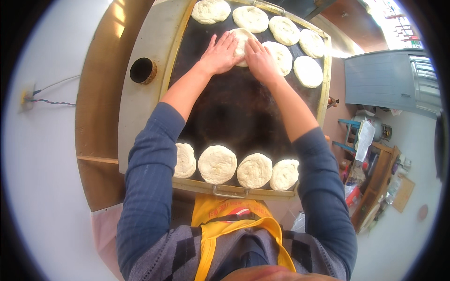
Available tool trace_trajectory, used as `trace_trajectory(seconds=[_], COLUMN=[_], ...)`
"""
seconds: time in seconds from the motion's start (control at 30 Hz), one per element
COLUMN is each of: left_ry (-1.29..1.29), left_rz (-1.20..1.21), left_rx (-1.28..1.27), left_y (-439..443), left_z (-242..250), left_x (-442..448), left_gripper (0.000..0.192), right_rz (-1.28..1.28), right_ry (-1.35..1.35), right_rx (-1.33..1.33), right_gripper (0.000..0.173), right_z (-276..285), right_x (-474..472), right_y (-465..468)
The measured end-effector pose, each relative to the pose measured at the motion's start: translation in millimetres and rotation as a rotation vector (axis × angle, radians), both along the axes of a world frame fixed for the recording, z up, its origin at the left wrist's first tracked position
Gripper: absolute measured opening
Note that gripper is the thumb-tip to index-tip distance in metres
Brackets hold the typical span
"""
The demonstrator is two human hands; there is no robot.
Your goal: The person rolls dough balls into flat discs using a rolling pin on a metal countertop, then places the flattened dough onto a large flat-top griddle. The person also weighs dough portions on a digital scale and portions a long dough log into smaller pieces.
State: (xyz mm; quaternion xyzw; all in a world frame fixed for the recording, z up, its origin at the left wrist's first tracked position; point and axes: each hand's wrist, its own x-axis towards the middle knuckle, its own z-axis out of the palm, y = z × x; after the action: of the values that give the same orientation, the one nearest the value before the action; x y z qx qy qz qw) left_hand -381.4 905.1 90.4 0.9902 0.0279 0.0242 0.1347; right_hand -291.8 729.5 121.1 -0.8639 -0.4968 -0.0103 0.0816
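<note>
A round of pale dough (242, 40) lies towards the far side of a dark metal griddle tray (228, 109). My left hand (219, 53) rests on its left edge with the fingers spread a little, and my right hand (260, 59) touches its right edge with the fingers close together. Just right of that hand sits another dough round (281, 56). Several more rounds, such as this one (250, 19), line the far side and far right corner. Along the near edge lies a row with a flat dough round (217, 164) among them; my right sleeve borders the last one.
The tray has a raised yellowish rim (325, 87) and a near metal handle (230, 193). A dark, round-mouthed container (142, 71) stands on the pale counter to the left. At the right are a blue stool (348, 135), a gas cylinder (376, 128) and a cluttered wooden shelf (376, 186).
</note>
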Motion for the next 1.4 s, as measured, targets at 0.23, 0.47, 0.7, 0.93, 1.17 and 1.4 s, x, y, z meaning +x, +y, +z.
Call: trace_trajectory(seconds=[0.23, 0.47, 0.7, 0.93, 1.17, 1.4], left_ry=[-0.014, -0.447, -0.56, -0.185, 0.166, 0.086], left_rz=[0.005, 0.114, 0.613, 1.45, 1.402, 1.595], left_rx=[0.048, -0.117, -0.322, -0.339, -0.62, -0.539], left_y=[-0.7, -9.6, -29.0, -239.6, -477.5, -565.1], left_z=[10.0, 61.3, 100.3, 52.7, 73.2, 55.1], left_x=[-0.9, -52.2, -345.0, -663.1, -799.7, -945.3], left_gripper=[0.076, 0.062, 0.04, 0.031, 0.039, 0.041], right_rz=[-0.048, -0.029, 0.054, 0.425, 0.892, 1.265], right_ry=[-0.07, -0.03, 0.044, 0.413, 0.475, 0.495], right_rx=[0.097, 0.038, 0.443, 0.386, 0.071, -0.421], right_gripper=[0.05, 0.054, 0.044, 0.04, 0.041, 0.035], right_z=[0.8, 9.0, 85.4, 150.2, 87.6, 34.6], right_x=[-1.5, -13.7, -101.6, -304.5, -460.4, -608.0], right_y=[4.7, -5.1, -15.5, -94.1, -183.8, -259.6])
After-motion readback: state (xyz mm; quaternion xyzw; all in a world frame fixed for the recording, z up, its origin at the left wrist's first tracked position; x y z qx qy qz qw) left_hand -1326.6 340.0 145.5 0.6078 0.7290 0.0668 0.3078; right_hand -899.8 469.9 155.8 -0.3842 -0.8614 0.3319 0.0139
